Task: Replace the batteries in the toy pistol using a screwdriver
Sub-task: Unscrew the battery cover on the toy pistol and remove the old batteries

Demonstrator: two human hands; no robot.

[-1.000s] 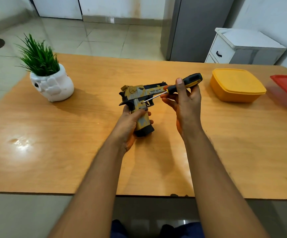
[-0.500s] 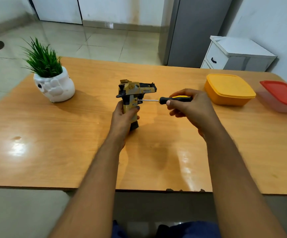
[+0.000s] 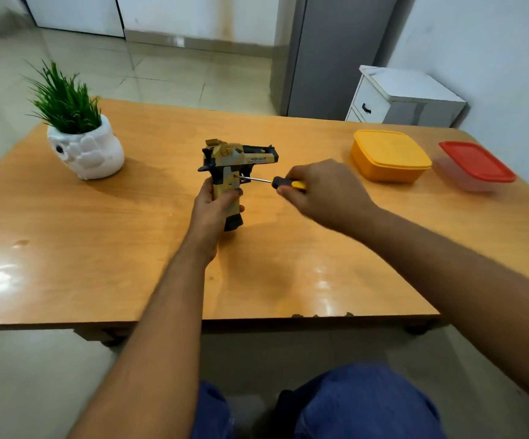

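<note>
Since the earlier frame the screwdriver [image 3: 283,182], clamped in the right hand [image 3: 323,191], has tilted down, its tip meeting the toy pistol [image 3: 234,172], which the left hand [image 3: 212,210] grips upright on the desk [image 3: 130,248] to steady it.

A potted plant [image 3: 81,134], a yellow lidded container [image 3: 390,155] and a red-lidded container [image 3: 475,164] sat on the wooden desk [image 3: 98,248].

The plastic toy pistol [image 3: 234,160] wears tan-and-yellow camouflage over black. The slim metal-shafted screwdriver [image 3: 283,182] has a black and yellow handle. On the orange-brown wooden worktop [image 3: 130,236] sit a white ceramic pot of green grass [image 3: 82,144], a yellow lidded plastic box [image 3: 390,155] and a clear box with a red lid [image 3: 475,164].
</note>
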